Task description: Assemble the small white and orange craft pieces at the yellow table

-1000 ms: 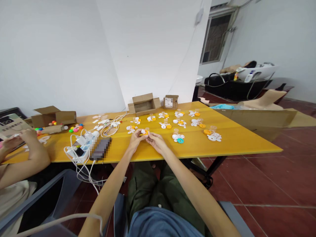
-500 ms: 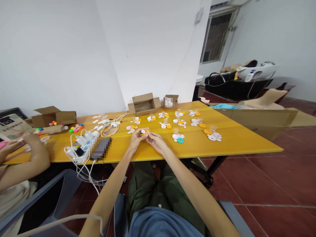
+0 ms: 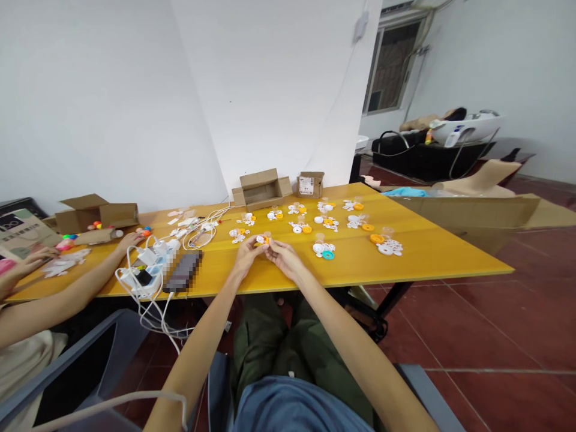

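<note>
Close together over the near edge of the table, my left hand [image 3: 247, 254] and my right hand [image 3: 282, 256] both have their fingers closed on a small orange and white plastic piece [image 3: 263, 240]. Its exact kind is too small to make out, and fingers cover part of it. Beyond my hands lie several small groups of white discs, rings and clear cups. Nearest on the right is a group with a teal ring [image 3: 328, 255] and white discs [image 3: 318, 247]. Farther right, an orange ring [image 3: 377, 239] lies beside white perforated pieces [image 3: 390, 247].
On the yellow table [image 3: 432, 252] stand an open cardboard box [image 3: 263, 191] and a smaller box [image 3: 310, 185] by the wall. A power strip [image 3: 155, 270] with white cables and a phone [image 3: 183, 271] lie left. A co-worker's arm [image 3: 85, 279] extends beside them.
My hands stay nearly in place around the orange and white plastic piece, which has turned slightly. The co-worker's hand has reached right to the coloured balls.
</note>
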{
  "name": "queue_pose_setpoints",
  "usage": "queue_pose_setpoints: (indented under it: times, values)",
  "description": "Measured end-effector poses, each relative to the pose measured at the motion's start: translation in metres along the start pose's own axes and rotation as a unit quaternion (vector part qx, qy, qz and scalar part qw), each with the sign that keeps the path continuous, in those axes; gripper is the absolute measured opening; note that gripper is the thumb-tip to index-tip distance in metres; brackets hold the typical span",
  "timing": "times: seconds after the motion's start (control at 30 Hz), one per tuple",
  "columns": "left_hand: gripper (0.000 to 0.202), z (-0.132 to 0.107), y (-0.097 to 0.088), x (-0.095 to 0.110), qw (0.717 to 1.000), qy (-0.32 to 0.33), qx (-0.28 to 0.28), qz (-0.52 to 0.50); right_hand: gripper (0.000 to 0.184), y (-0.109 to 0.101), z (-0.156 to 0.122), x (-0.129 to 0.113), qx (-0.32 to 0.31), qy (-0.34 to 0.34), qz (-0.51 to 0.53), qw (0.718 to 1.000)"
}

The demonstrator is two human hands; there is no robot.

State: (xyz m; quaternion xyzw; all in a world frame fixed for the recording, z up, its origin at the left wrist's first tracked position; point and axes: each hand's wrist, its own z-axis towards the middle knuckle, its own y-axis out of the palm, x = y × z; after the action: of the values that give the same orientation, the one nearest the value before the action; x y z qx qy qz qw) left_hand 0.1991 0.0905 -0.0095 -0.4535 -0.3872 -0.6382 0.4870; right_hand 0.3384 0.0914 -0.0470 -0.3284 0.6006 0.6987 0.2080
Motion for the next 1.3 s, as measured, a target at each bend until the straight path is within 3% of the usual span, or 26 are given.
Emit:
queue_pose_setpoints:
  times: [0.63, 1.3]
  values:
    - [0.034, 0.0015, 0.0025, -0.0021, 0.994, 0.052, 0.050, 0.076, 0.023, -0.0007, 0.0015, 0.0031, 0.032, -0.005, 0.018, 0.999]
    - [0.032, 0.0007, 0.0030, -0.0005, 0.998, 0.034, 0.021, 0.039, 0.019, -0.0025, 0.0031, 0.0040, 0.031, -0.008, 0.008, 0.999]
